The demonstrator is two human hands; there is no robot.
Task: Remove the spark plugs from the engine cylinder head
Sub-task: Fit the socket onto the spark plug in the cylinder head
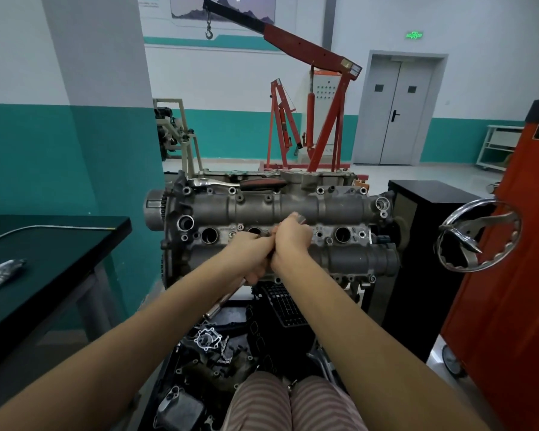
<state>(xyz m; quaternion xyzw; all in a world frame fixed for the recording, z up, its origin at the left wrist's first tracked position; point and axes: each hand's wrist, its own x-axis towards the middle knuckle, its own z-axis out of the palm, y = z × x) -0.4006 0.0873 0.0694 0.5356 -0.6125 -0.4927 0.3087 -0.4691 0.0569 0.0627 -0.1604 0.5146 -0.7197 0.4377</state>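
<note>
The fingers (293,219) of the right hand (290,241) were curled over the top of a tool at one of the middle plug wells, clenched on what looked like the head of a wrench; the plug itself was hidden beneath them. The left hand (251,256) gripped the metal wrench handle (224,301), which ran back toward the person and stuck out below the palm. Both hands touched each other over the cylinder head (280,209).

To do this step well, the right hand probably needed to press straight down and keep the socket square in the well, while the left swung the handle in a smooth arc, so the plug did not cross-load or the socket slip.

Three other wells (209,235) stood open along the head, apparently without plugs. A second ratchet (231,182) with a dark red grip lay on the far edge of the engine. Loose engine parts (209,340) sat in a tray below. A dark tabletop (53,241) to the left carried some small tools (0,270). Behind stood a red engine hoist (308,98), grey double doors (395,110) and teal-banded walls.
</note>
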